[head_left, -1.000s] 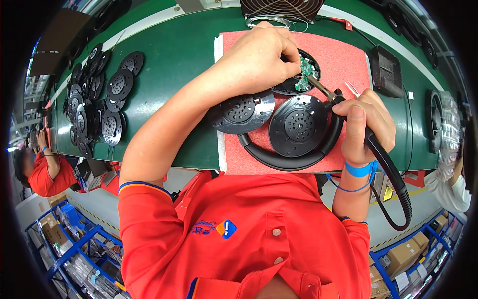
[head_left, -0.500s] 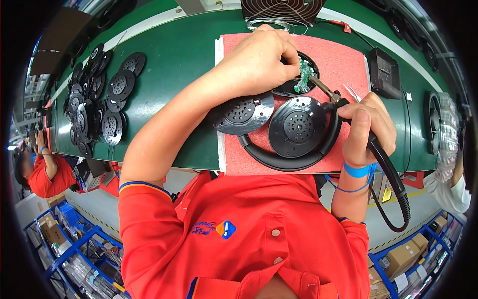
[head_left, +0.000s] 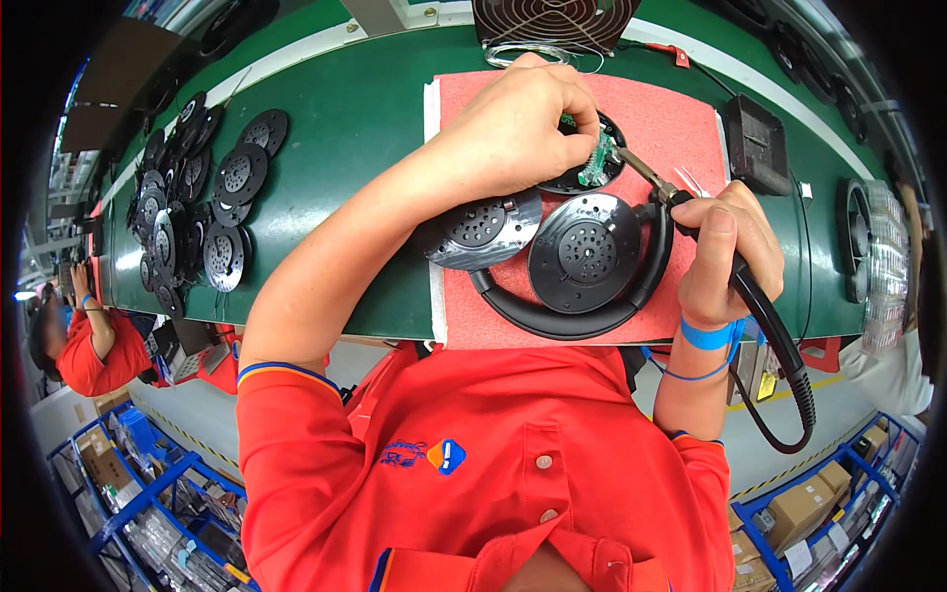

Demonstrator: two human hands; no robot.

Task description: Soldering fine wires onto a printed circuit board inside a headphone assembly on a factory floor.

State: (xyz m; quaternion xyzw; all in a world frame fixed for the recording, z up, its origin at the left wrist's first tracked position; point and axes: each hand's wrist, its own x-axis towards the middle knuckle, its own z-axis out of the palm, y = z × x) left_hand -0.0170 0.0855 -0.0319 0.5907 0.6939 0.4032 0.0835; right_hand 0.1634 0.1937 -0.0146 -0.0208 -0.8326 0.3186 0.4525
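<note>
headphone assembly on a pink mat (head_left: 681,118) laid over a green bench (head_left: 365,118). left hand (head_left: 518,128) curled over an open black earcup shell (head_left: 582,173), its fingertips (head_left: 584,126) pinching a small green circuit board (head_left: 597,158) that sits inside the shell. right hand (head_left: 725,252) clenched around the black handle of a soldering iron (head_left: 691,212), thumb along the grip; the metal tip points up and left and meets the circuit board. the iron's black cable (head_left: 789,385) loops down past the bench edge. just below the shell lies a second earcup (head_left: 584,252), grille side up, joined to a black headband (head_left: 562,316) curving along the mat's near edge. a loose speaker plate (head_left: 478,227) lies touching that earcup on its left. a blue wristband (head_left: 705,335) circles the right wrist. at far left on the bench, a cluster of black round speaker plates (head_left: 212,212). a small black box (head_left: 755,148) stands at the mat's right edge; a fan grille (head_left: 552,20) stands beyond the mat. another person in a red shirt (head_left: 94,345) works at far left.
</note>
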